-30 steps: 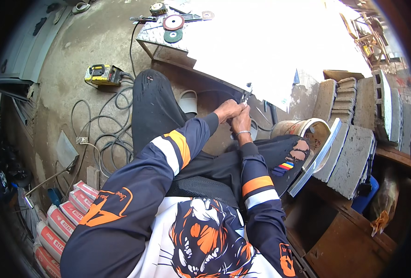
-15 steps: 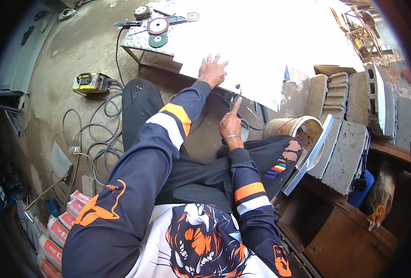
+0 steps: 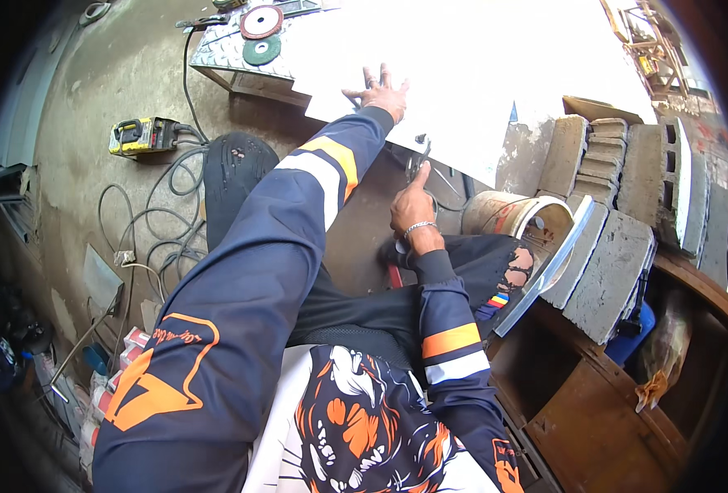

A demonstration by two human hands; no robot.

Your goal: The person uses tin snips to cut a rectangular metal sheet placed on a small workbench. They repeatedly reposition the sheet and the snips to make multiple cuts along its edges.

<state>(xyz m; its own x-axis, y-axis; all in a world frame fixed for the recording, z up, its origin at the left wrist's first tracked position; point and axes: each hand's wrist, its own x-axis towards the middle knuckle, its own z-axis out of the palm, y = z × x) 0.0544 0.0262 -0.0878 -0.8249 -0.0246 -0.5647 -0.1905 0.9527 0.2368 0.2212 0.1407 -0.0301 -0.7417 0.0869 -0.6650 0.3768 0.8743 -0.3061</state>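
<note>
My left hand rests palm down with spread fingers on a bright white sheet, close to its near edge. The sheet is overexposed, so its surface detail is lost. Lower and to the right, my right hand is closed around a dark plier-like hand tool. The tool's head meets the sheet's near edge, where a small dark part shows above the white. Most of its handles are hidden by my fingers, and I cannot make out whether it is pliers or snips.
A red-rimmed disc and a green disc lie on the table's left end. A yellow-black machine with coiled cables sits on the floor at left. A bucket and concrete blocks stand at right.
My left hand has shifted slightly up and right over the sheet, its fingers spread wider. My right hand stays on the tool at the edge. The view has tilted a little.
</note>
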